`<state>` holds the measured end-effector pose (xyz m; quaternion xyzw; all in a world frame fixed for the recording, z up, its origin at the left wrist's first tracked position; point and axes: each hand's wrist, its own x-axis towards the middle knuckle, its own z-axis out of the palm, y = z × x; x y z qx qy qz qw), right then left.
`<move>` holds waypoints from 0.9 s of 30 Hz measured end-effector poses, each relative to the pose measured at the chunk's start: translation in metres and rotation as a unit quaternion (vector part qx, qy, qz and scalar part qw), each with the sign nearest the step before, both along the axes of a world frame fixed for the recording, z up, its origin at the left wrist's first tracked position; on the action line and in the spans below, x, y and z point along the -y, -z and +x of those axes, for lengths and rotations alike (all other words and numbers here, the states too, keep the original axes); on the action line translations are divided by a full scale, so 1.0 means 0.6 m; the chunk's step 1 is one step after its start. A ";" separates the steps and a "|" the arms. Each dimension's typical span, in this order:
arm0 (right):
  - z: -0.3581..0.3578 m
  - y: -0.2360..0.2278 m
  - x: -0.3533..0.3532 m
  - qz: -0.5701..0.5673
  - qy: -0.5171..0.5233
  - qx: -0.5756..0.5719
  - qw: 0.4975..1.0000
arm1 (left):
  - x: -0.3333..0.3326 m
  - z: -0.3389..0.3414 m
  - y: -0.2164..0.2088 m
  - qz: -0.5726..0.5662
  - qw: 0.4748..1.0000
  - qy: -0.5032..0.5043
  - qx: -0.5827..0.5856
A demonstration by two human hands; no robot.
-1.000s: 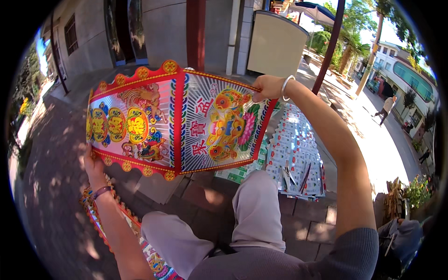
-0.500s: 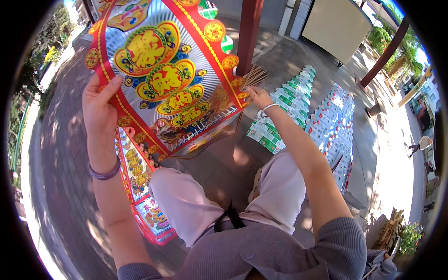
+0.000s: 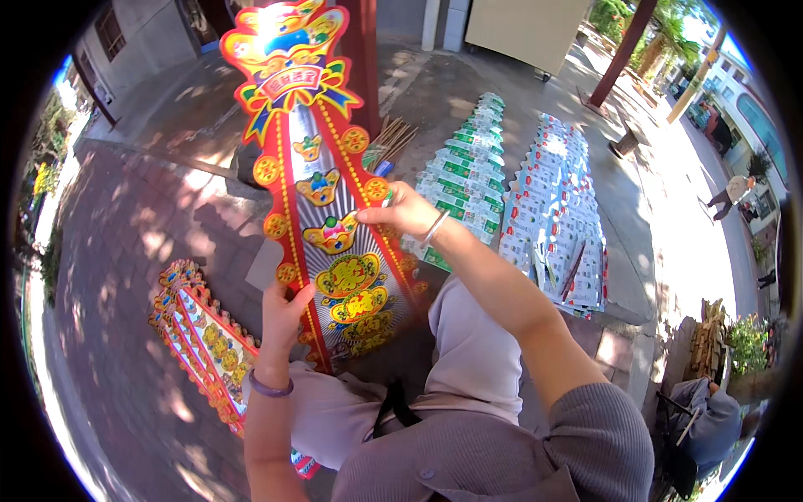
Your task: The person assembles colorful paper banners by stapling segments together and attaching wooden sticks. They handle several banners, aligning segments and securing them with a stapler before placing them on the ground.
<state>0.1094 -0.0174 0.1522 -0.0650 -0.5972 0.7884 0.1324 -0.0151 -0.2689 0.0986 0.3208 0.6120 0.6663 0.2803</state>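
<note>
A tall red paper panel (image 3: pixel 311 194) stands upright before me, printed with gold ingots and medallions on silver rays. Its ornate crown is at the top, and scalloped coin shapes line its edges. My left hand (image 3: pixel 284 311) grips its left edge low down, thumb on the face. My right hand (image 3: pixel 404 212) pinches the right edge higher up, its thumb across the front. Behind the panel, the fingers are partly hidden. More panels (image 3: pixel 219 347) of the same kind lie on the paving by my left knee.
Overlapping green-and-white sheets (image 3: pixel 462 171) lie ahead to the right, beside white-and-red sheets (image 3: pixel 548 197) with scissors (image 3: pixel 544 266) on top. Thin sticks (image 3: pixel 395 140) lie near a dark red post (image 3: pixel 365 75). A grey bag (image 3: pixel 707 427) sits at lower right. A person (image 3: pixel 733 191) walks far right.
The panel has swung more upright, and its crown has come into view. My left hand has moved down and right; my right hand has moved left and lower along the panel's edge.
</note>
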 end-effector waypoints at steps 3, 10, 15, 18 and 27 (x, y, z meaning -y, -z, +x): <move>0.003 0.007 0.003 0.070 -0.021 -0.009 0.997 | -0.005 -0.054 -0.048 0.001 0.999 0.047 0.002; 0.002 -0.005 0.009 0.023 -0.096 -0.054 0.994 | -0.053 -0.124 -0.147 0.111 0.992 -0.029 0.060; 0.011 -0.004 0.006 0.072 -0.065 -0.055 0.994 | -0.095 -0.086 -0.178 0.108 0.994 -0.006 -0.026; 0.012 0.002 0.008 0.070 -0.004 -0.023 0.997 | -0.102 -0.063 -0.197 0.108 0.992 0.018 -0.066; 0.010 0.002 0.002 0.182 0.075 -0.064 0.978 | -0.125 -0.071 -0.245 -0.008 0.910 -0.200 -0.362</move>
